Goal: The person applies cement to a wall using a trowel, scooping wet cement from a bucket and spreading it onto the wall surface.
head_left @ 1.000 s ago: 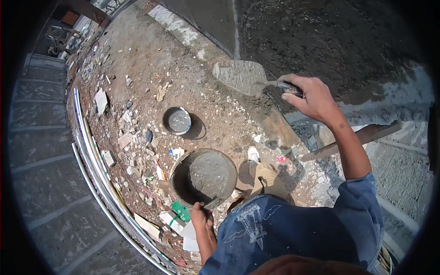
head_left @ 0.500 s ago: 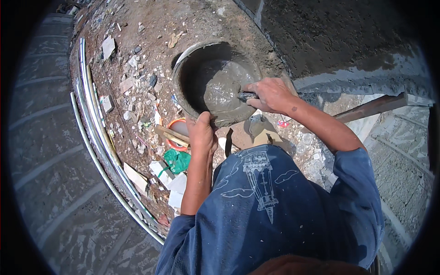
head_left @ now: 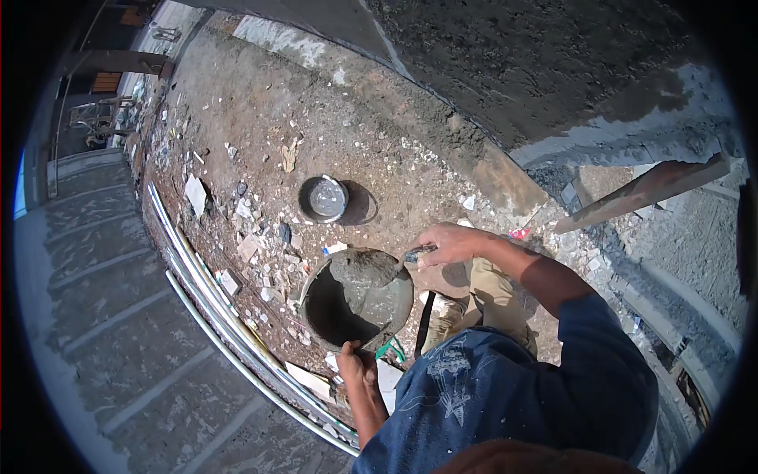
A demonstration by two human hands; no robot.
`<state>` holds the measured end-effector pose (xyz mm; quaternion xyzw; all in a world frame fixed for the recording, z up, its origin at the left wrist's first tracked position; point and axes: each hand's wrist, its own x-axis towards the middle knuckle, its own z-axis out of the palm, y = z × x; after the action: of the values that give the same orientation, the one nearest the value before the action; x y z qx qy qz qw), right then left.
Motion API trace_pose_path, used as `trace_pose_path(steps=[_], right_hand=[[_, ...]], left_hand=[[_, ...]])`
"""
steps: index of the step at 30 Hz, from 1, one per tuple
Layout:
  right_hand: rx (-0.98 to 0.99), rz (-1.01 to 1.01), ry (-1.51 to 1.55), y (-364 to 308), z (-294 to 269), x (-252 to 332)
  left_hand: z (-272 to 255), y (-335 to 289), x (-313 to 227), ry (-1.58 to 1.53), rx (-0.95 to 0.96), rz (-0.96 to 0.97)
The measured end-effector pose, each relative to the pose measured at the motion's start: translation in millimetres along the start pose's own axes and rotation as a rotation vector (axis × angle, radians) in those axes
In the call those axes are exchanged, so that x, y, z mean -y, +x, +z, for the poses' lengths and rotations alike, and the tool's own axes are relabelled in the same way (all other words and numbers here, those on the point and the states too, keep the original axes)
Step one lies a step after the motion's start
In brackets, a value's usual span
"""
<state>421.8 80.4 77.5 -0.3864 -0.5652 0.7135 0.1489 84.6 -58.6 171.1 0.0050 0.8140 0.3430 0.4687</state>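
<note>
Both hands kept gripping, left hand (head_left: 359, 368) on the bucket (head_left: 324, 306), right hand (head_left: 448, 243) around a trowel handle (head_left: 418, 253) shifted to the rim (head_left: 410, 286), no longer overhanging the mortar (head_left: 369, 302).

Outdoor building site, rough grey mortar-coated wall (head_left: 537, 71), rubble-strewn dirt ground (head_left: 245, 95), long pipes (head_left: 216, 302), mortar-caked bucket (head_left: 321, 304)

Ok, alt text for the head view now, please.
The left hand grips the near rim of a large bucket of grey mortar while the right hand holds a trowel at the bucket's right edge. Beyond, a smaller bucket sits on rubble-strewn ground.
</note>
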Motion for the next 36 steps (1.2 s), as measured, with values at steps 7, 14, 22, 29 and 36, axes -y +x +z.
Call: trace_pose_path(steps=[7, 14, 22, 29, 36], right_hand=[[-0.996, -0.028, -0.048, -117, -218, 56], [-0.735, 0.061, -0.903, -137, -86, 155], [-0.450, -0.023, -1.301, -54, 41, 143], [-0.230, -0.031, -0.980, -31, 95, 192], [0.004, -0.226, -0.371, 17, 39, 200]], left_hand=[[24, 17, 13, 0.183, -0.026, -0.161], [54, -25, -22, 0.037, 0.189, -0.052], [57, -53, -43, -0.163, 0.395, 0.312], [13, -42, -56, -0.457, 0.451, 0.475], [-23, -34, -73, -0.507, 0.375, 0.270]])
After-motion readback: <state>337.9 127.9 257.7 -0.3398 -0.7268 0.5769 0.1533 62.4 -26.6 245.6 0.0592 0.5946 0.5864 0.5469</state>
